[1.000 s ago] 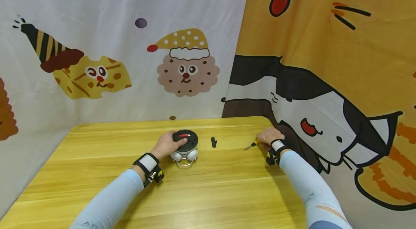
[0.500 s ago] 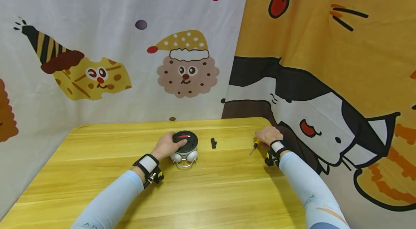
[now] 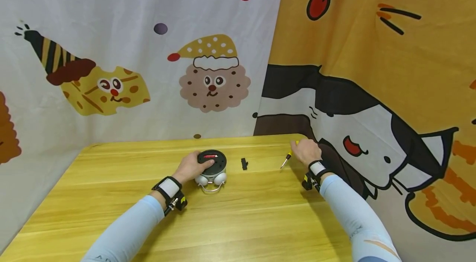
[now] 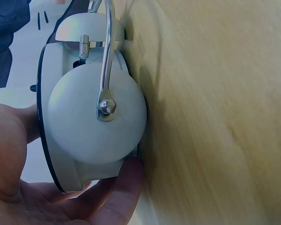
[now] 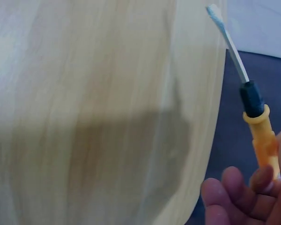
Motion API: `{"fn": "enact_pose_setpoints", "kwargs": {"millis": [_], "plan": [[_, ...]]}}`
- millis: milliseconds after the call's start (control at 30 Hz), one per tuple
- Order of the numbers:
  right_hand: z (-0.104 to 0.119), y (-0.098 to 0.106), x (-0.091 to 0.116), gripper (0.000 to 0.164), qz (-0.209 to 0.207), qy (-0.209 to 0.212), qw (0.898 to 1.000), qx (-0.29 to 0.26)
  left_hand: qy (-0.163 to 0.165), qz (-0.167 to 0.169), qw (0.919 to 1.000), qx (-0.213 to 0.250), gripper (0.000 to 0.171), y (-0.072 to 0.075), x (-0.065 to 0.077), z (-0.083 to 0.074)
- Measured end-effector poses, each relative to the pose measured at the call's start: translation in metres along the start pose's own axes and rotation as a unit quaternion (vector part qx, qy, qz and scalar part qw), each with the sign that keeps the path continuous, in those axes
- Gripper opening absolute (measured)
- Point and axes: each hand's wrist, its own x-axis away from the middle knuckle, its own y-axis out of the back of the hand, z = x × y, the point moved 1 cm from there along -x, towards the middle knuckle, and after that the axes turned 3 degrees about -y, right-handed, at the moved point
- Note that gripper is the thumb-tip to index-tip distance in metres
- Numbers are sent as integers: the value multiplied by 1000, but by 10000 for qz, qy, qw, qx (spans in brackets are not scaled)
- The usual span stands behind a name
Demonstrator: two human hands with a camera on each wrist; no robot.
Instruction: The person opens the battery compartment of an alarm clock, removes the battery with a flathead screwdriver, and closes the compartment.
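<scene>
A white twin-bell alarm clock lies face down on the table, its black back up with a red battery showing in it. My left hand grips the clock at its left side, thumb over the back and fingers along the body. In the left wrist view, one rounded bell and the metal handle show close up. My right hand holds a yellow-and-black screwdriver by its handle, the flat tip pointing down toward the left above the table. A small black battery cover lies between the hands.
The yellow wooden table ends at the back against a printed cloth. At the right, an orange cloth with a cat print hangs close beside my right hand.
My right hand has turned the screwdriver in its fingers and shifted slightly to the left, so the handle now shows above the hand. The left hand and the clock have stayed in place.
</scene>
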Motion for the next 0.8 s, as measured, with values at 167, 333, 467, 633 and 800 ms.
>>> {"fn": "enact_pose_setpoints", "kwargs": {"millis": [167, 333, 467, 633, 800], "plan": [[12, 5, 1, 58, -574, 396, 9976, -35, 17, 44, 9999, 103, 98, 1, -1, 1], [19, 7, 4, 54, -1175, 946, 9886, 3, 32, 119, 9998, 141, 102, -2, -6, 10], [22, 9, 6, 53, -1574, 1311, 9787, 114, -13, 76, 10000, 49, 102, -1, -2, 6], [26, 13, 8, 54, -1949, 1647, 9666, 253, 54, 83, 9996, 262, 91, 12, 19, -21], [29, 16, 9, 55, -2070, 1691, 9636, -25, 106, 128, 9997, 181, 83, 16, 29, -33]]}}
